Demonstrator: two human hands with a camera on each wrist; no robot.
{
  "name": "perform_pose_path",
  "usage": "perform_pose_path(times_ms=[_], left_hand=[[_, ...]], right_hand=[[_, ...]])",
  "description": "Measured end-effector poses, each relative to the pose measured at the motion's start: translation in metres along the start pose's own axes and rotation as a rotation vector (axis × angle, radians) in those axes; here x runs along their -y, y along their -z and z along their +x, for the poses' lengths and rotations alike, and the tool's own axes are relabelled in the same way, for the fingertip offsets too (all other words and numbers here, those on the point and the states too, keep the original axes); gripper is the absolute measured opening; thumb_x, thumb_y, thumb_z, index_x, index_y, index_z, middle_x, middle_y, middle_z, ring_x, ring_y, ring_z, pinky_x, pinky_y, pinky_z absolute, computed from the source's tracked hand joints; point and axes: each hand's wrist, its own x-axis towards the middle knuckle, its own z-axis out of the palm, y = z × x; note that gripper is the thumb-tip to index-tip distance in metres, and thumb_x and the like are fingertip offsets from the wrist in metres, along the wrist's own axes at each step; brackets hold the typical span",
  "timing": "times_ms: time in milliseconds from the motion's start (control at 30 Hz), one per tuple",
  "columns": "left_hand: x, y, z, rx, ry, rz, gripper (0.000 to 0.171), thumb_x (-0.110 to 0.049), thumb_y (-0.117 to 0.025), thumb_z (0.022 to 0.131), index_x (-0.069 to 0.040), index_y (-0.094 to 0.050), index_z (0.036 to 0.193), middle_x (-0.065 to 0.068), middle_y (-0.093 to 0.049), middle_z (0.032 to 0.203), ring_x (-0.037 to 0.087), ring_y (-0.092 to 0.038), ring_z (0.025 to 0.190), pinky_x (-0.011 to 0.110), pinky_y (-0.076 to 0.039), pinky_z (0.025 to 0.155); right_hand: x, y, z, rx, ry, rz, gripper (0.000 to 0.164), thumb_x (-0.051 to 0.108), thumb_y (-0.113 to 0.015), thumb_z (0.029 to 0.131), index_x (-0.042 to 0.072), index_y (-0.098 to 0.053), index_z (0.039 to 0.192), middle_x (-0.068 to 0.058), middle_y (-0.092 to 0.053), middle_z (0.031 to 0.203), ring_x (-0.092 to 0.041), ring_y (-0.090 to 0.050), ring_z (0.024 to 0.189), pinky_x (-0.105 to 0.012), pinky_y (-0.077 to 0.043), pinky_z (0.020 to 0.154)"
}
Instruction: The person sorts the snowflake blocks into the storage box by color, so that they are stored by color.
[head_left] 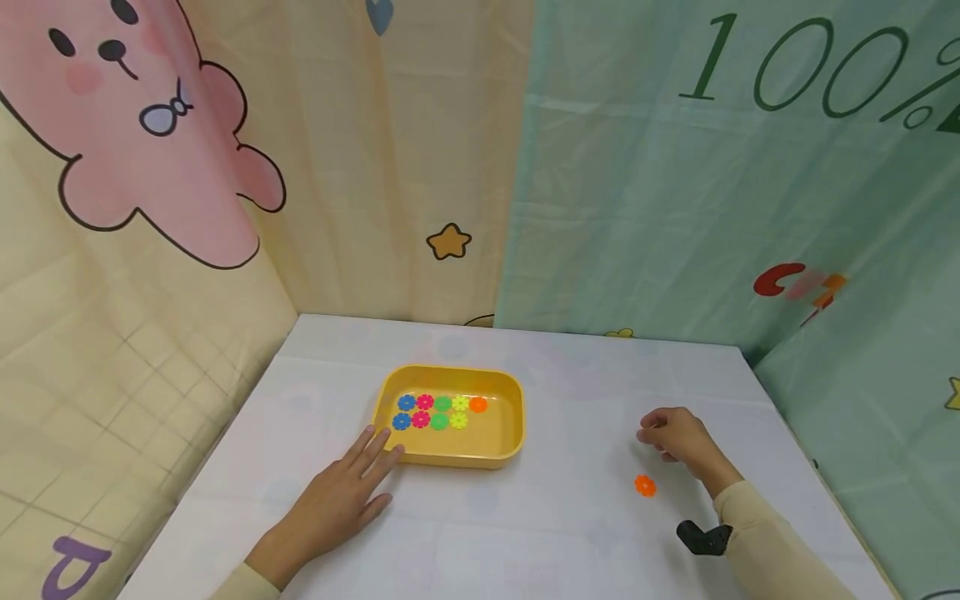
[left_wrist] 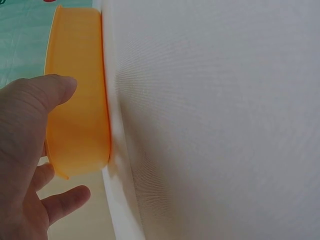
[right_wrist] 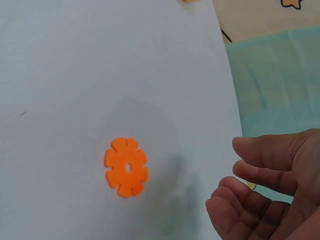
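Observation:
My left hand (head_left: pixel 337 500) rests its spread fingertips on the near left rim of a yellow tray (head_left: pixel 465 459). In the left wrist view the thumb lies against the wall of the tray (left_wrist: pixel 82 125). Inside are two rows of flower-shaped plastic discs: blue, pink (head_left: pixel 425 402), green, yellow, and a single orange disc (head_left: pixel 478 404) ending the far row. Another orange disc (head_left: pixel 645 486) lies flat on the table to the right. Just beyond it hovers my right hand (head_left: pixel 681 437), fingers loosely bent and holding nothing; the right wrist view shows the orange disc (right_wrist: pixel 115 172) apart from it.
A white cloth covers the table (head_left: pixel 570 542). Printed curtains (head_left: pixel 637 208) hang along its back and sides. On the right wrist sits a black strap piece (head_left: pixel 703 538).

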Motion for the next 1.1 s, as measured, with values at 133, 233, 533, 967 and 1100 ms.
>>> perform_pose_path(times_ms=[133,233,533,967,1100], left_hand=[[0.000,-0.001,-0.001,-0.004,-0.001,0.002,0.071,-0.035,-0.081,0.086,-0.012,-0.055,0.147,0.019,-0.049,0.154,0.041,-0.042,0.144,0.048,-0.060,0.084],[0.000,-0.002,-0.002,0.000,0.004,0.000,0.071,-0.035,-0.080,0.086,-0.012,-0.054,0.148,0.019,-0.048,0.154,0.041,-0.041,0.145,0.048,-0.060,0.084],[0.000,0.000,0.000,0.001,-0.003,-0.009,0.071,-0.035,-0.080,0.087,-0.011,-0.054,0.148,0.019,-0.047,0.155,0.041,-0.041,0.145,0.046,-0.059,0.086],[0.001,-0.001,0.000,0.020,0.002,-0.006,0.071,-0.036,-0.080,0.087,-0.012,-0.054,0.148,0.019,-0.047,0.155,0.040,-0.039,0.146,0.046,-0.059,0.086],[0.001,-0.002,-0.001,0.036,0.014,-0.007,0.071,-0.037,-0.079,0.088,-0.013,-0.052,0.150,0.018,-0.045,0.157,0.039,-0.038,0.147,0.048,-0.059,0.087]], right_hand=[[-0.011,-0.005,-0.004,0.005,0.018,-0.061,0.027,0.015,-0.071,0.091,-0.004,-0.067,0.111,-0.015,-0.066,0.099,-0.024,-0.058,0.082,-0.033,-0.055,0.067],[-0.014,-0.010,-0.007,0.012,0.032,-0.110,0.029,0.017,-0.074,0.087,-0.004,-0.067,0.107,-0.015,-0.066,0.098,-0.024,-0.058,0.080,-0.034,-0.054,0.066],[-0.020,-0.018,-0.017,0.012,0.048,-0.170,0.040,0.024,-0.081,0.082,-0.002,-0.067,0.108,-0.015,-0.066,0.103,-0.024,-0.059,0.082,-0.039,-0.053,0.070],[-0.023,-0.026,-0.025,-0.007,0.082,-0.200,0.033,0.018,-0.082,0.079,0.001,-0.066,0.101,-0.013,-0.063,0.094,-0.026,-0.058,0.083,-0.042,-0.052,0.073],[-0.023,-0.028,-0.028,-0.025,0.128,-0.216,0.027,0.013,-0.081,0.077,0.002,-0.066,0.097,-0.009,-0.063,0.089,-0.024,-0.058,0.080,-0.039,-0.049,0.070]])
